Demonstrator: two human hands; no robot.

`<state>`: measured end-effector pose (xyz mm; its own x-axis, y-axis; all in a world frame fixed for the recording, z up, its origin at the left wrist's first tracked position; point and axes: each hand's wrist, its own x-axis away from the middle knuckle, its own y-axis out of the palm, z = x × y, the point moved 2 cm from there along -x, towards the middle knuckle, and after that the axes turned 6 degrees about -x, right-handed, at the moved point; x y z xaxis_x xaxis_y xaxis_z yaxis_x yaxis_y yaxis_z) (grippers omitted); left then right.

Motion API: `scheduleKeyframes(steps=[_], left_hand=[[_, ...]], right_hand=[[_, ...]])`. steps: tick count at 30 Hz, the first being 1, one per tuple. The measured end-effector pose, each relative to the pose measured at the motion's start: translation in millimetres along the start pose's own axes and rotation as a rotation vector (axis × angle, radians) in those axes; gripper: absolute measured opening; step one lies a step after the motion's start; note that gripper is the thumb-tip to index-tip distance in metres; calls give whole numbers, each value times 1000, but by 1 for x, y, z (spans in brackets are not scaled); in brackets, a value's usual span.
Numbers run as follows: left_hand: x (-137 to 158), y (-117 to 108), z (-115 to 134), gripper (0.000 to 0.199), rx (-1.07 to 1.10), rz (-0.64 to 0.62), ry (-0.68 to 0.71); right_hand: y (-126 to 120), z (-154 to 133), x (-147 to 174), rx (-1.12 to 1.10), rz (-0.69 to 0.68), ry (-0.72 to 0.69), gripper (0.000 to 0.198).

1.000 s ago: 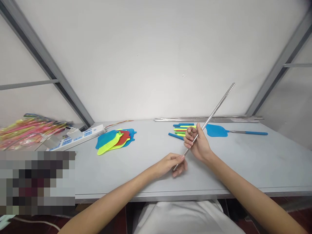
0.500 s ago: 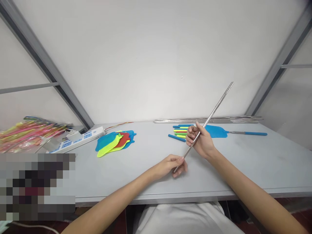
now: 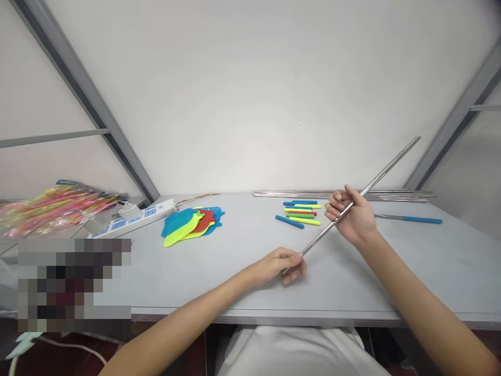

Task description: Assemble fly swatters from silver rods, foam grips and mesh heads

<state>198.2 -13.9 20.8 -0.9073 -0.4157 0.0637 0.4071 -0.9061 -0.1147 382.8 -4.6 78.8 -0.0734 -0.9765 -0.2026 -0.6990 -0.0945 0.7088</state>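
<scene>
A thin shiny metal rod (image 3: 391, 166) slants up to the right above the table. Its lower end sits in my left hand (image 3: 287, 265), pinched between thumb and fingers. Higher up, my right hand (image 3: 354, 216) is turned palm up, with the thumb and curled fingers around the rod. Left of my right hand lie several short coloured handle sleeves (image 3: 300, 215) in blue, yellow, green and red. Beyond it, a swatter with a blue handle (image 3: 422, 220) rests on the table, its head hidden behind that hand.
Mesh fly swatter heads (image 3: 188, 223) in blue, yellow and red overlap on the left of the table (image 3: 219, 282). More metal rods (image 3: 282, 194) lie along the back wall. A white power strip (image 3: 136, 218) and plastic-wrapped bundles (image 3: 70, 206) are at far left, above a pixelated patch.
My right hand has moved right along with the rod's upper part, so the rod leans lower. The handle sleeves are now uncovered. The whole view has shifted slightly.
</scene>
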Motion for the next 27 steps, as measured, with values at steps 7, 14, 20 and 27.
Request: scheduleKeyframes(steps=[7,14,20,27], left_hand=[[2,-1,6,38,-20,-28,33],[2,-4,16,35,51,-14,85],[-15,-16,41,43,543,196,226],[-55,-18,59,21,998,428,418]], right_hand=[[-12,-17,-2,-104,87,12,21],[-32,-11,-7,-403,369,125,15],[-36,-16,-3,-647,618,-132,19],[-29,-24,0,-703,655,-275,20]])
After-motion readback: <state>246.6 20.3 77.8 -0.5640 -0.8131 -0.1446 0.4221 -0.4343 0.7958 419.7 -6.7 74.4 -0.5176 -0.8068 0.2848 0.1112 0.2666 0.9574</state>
